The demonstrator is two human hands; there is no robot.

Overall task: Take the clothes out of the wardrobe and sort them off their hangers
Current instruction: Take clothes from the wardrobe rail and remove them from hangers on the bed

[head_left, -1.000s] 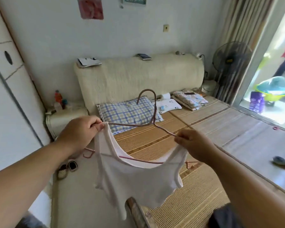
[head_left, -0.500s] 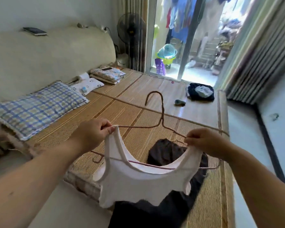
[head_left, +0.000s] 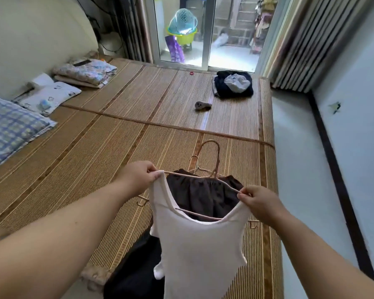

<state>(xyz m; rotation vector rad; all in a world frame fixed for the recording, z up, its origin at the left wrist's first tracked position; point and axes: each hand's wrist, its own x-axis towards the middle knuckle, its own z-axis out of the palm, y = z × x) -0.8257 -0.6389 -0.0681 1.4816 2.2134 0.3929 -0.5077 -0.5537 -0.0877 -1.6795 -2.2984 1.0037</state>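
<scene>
White tank top [head_left: 199, 244] on its hanger [head_left: 218, 157], lower centre, above a dark garment [head_left: 201, 195].
Left hand [head_left: 138, 178] and right hand [head_left: 259, 203] each pinch a strap; an uneven pull may snag it on the hanger's end hook.

The room is lit by daylight from the glass door [head_left: 212, 39] at the upper middle of the frame, where the ground outside is washed out almost to white. A pale sheen is thrown on the mat [head_left: 177, 89] below it. Shadows are soft and faint. The top [head_left: 203, 255] at lower centre is rendered bright, its folds barely shaded. Straight lines are bowed toward the edges by the wide lens, and slight softness is seen throughout.
</scene>
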